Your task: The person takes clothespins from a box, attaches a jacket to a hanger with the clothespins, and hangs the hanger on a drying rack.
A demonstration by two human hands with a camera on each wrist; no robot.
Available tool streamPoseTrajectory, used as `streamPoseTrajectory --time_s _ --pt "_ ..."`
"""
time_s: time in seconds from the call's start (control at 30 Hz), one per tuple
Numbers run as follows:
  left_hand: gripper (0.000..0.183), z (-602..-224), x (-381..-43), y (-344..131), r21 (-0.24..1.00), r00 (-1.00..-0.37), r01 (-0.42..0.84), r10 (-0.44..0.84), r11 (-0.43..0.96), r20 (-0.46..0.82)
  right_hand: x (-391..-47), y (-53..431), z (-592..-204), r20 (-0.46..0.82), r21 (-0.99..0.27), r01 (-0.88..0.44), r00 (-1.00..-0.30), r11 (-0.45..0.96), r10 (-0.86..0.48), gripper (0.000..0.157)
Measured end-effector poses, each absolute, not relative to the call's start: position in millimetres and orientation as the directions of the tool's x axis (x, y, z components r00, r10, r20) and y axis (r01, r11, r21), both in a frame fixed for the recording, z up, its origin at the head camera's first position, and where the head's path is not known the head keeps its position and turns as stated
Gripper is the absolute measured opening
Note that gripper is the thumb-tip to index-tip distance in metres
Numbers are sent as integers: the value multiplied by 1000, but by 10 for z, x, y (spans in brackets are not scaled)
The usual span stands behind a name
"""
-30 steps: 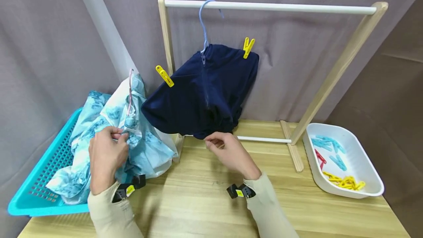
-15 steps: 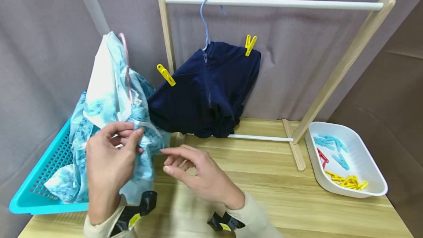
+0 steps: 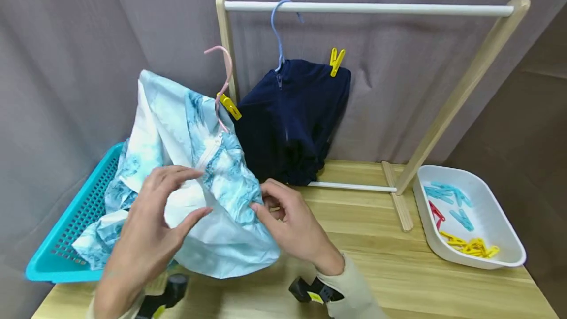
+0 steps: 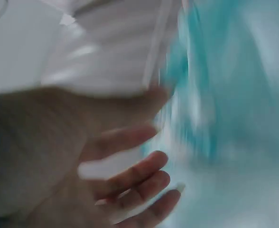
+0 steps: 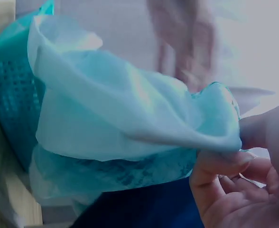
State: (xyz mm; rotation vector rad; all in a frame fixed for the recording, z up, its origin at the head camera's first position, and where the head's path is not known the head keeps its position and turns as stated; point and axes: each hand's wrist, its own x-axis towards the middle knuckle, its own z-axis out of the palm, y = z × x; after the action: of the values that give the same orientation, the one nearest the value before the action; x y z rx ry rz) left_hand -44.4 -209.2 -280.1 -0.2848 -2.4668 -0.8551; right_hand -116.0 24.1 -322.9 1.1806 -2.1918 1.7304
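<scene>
A light-blue and white tie-dye garment [image 3: 230, 176] with a white zipper hangs on a pink hanger [image 3: 229, 70], its left part trailing into the basket. My right hand [image 3: 292, 220] pinches the garment's right edge between thumb and fingers, as the right wrist view also shows. My left hand [image 3: 155, 225] is in front of the cloth, thumb and fingers spread apart with nothing between them; the left wrist view is blurred. Behind the garment, a navy zip garment [image 3: 292, 117] hangs from a blue hanger [image 3: 279, 28], with yellow clothespins [image 3: 335, 62] at its shoulders.
The drying rack [image 3: 367, 10] has a white bar and wooden legs. At left stands a turquoise basket [image 3: 71, 240] with more tie-dye cloth. A white tray [image 3: 500, 240] at right holds blue, red and yellow clothespins.
The tie-dye garment and pink hanger have swung right, in front of the navy garment. My left hand has let go of the cloth; my right hand has moved over and taken hold of its edge.
</scene>
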Motion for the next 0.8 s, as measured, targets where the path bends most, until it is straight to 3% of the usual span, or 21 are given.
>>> streamPoseTrajectory --time_s 0.13,0.23,0.53,0.8 --pt "127 -3024 -520 -2731 465 -970 197 101 863 222 -1244 311 -3252 517 -768 -633 -702 98 -490 5" --pt "154 -3182 -717 -3114 400 -997 70 82 914 -13 -1273 334 -3254 495 -771 -623 -718 134 -489 4" --pt "166 -3496 -1493 -3657 264 -972 -25 38 964 -231 -1340 273 -3381 458 -772 -610 -727 176 -512 4" --pt "157 -3917 -1690 -3802 223 -904 -149 -41 963 -426 -1338 107 -3522 434 -770 -608 -720 191 -542 7"
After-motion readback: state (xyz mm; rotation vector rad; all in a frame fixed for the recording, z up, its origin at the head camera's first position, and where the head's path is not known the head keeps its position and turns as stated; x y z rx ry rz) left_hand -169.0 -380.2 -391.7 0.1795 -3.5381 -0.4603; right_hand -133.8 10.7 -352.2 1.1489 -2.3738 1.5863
